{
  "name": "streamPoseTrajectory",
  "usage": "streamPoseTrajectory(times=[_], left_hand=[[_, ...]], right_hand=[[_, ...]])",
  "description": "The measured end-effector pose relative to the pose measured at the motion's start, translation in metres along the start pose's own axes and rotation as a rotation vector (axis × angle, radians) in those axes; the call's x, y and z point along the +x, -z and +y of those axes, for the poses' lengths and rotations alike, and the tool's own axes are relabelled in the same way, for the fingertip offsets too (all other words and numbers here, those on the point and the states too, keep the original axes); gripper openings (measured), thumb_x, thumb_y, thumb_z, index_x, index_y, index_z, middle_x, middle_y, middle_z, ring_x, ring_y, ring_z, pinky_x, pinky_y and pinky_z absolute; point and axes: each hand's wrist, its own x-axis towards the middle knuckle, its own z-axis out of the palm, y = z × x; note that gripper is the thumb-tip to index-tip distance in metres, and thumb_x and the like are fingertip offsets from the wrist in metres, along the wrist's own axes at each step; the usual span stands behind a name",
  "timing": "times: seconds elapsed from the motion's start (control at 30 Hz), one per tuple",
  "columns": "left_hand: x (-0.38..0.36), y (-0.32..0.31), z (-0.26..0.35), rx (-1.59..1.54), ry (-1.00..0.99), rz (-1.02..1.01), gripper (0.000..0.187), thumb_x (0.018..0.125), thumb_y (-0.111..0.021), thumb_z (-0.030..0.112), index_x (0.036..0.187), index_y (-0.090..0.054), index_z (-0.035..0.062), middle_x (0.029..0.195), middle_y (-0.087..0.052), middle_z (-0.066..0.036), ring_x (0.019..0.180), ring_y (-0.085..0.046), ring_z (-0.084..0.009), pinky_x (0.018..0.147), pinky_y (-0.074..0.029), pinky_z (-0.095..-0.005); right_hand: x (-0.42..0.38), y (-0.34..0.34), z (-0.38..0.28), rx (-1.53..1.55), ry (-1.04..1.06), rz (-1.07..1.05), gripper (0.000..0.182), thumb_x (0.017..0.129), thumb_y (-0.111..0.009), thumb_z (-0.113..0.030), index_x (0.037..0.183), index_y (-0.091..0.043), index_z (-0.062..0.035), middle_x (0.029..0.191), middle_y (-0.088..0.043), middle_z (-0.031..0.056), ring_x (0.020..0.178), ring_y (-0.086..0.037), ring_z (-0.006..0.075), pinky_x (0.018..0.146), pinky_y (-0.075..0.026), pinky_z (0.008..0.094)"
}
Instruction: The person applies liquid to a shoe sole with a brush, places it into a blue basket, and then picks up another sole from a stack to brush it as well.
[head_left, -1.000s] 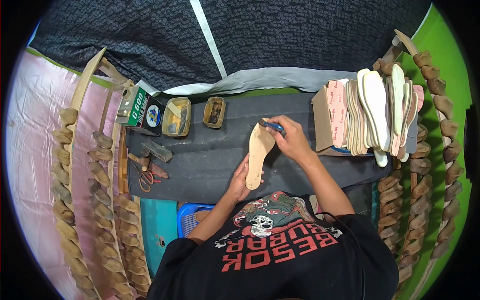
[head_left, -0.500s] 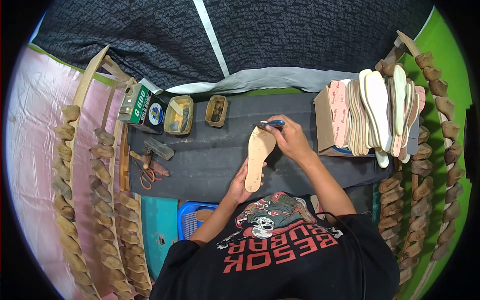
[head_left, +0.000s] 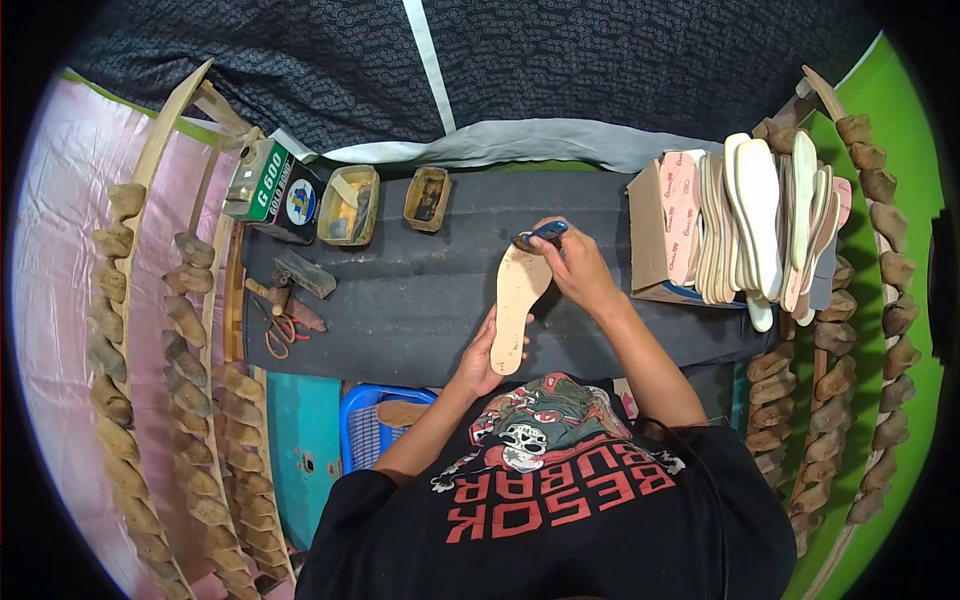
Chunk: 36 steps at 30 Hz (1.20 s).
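Observation:
A tan insole (head_left: 518, 300) is held upright over the dark table (head_left: 400, 300), its wide end away from me. My left hand (head_left: 482, 358) grips it around the narrow lower part, fingertips showing at its right edge. My right hand (head_left: 580, 268) is closed on a blue-handled brush (head_left: 545, 233), whose dark tip is at the top edge of the insole. Brownish marks show near that top edge. The fingers of my right hand partly hide the brush handle.
At the left are a glue can (head_left: 275, 192), two yellowish trays (head_left: 349, 205) (head_left: 427, 199), scissors (head_left: 280, 333) and a hammer (head_left: 270, 293). A cardboard box (head_left: 648, 235) of insoles (head_left: 757, 210) stands right. Below is a blue basket (head_left: 362, 430); racks of shoe lasts (head_left: 122, 450) flank both sides.
The brush and my right hand have shifted slightly down and left at the insole's top edge. The view has moved a little, and more brown marks show near that edge.

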Motion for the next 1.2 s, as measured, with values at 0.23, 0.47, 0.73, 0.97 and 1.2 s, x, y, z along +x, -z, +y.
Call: streamPoseTrajectory(times=[0.23,0.47,0.73,0.97,1.2], left_hand=[[0.000,0.004,-0.003,0.003,-0.025,0.015,0.070,0.108,-0.049,0.045,0.167,-0.016,0.0242,0.151,-0.051,-0.014,0.112,-0.064,-0.0227,0.092,-0.057,-0.0421],[-0.005,-0.001,-0.002,0.009,-0.006,0.009,0.069,0.109,-0.046,0.044,0.168,-0.014,0.0237,0.150,-0.053,-0.013,0.110,-0.065,-0.0204,0.092,-0.058,-0.0379],[-0.003,0.003,0.002,0.013,-0.024,0.013,0.069,0.109,-0.047,0.042,0.167,-0.015,0.0232,0.151,-0.052,-0.014,0.111,-0.065,-0.0211,0.093,-0.057,-0.0378],[-0.001,0.004,0.004,0.021,0.017,0.008,0.070,0.109,-0.048,0.042,0.167,-0.015,0.0236,0.151,-0.052,-0.015,0.112,-0.065,-0.0220,0.094,-0.057,-0.0393],[0.007,0.005,0.008,0.047,0.000,0.014,0.069,0.110,-0.046,0.041,0.168,-0.014,0.0238,0.152,-0.051,-0.016,0.111,-0.065,-0.0216,0.093,-0.057,-0.0383]], right_hand=[[-0.006,-0.018,0.000,-0.073,0.155,-0.072,0.014,0.100,-0.063,-0.011,0.106,-0.063,0.0010,0.102,-0.068,0.0185,0.096,-0.066,0.0420,0.082,-0.053,0.0446],[0.009,-0.009,0.003,-0.094,0.118,-0.028,0.014,0.098,-0.065,-0.010,0.105,-0.059,0.0007,0.098,-0.067,0.0184,0.092,-0.066,0.0422,0.080,-0.052,0.0464],[0.001,-0.033,0.003,-0.068,0.188,-0.072,0.014,0.098,-0.065,-0.010,0.104,-0.058,0.0005,0.096,-0.066,0.0205,0.092,-0.065,0.0436,0.079,-0.052,0.0478],[0.019,-0.006,0.017,-0.116,0.070,0.072,0.012,0.096,-0.063,-0.002,0.108,-0.062,0.0008,0.101,-0.069,0.0176,0.090,-0.069,0.0372,0.079,-0.054,0.0411],[-0.001,-0.028,0.009,-0.115,0.282,-0.004,0.019,0.095,-0.065,-0.006,0.111,-0.059,0.0009,0.100,-0.067,0.0218,0.093,-0.067,0.0428,0.082,-0.053,0.0483]])
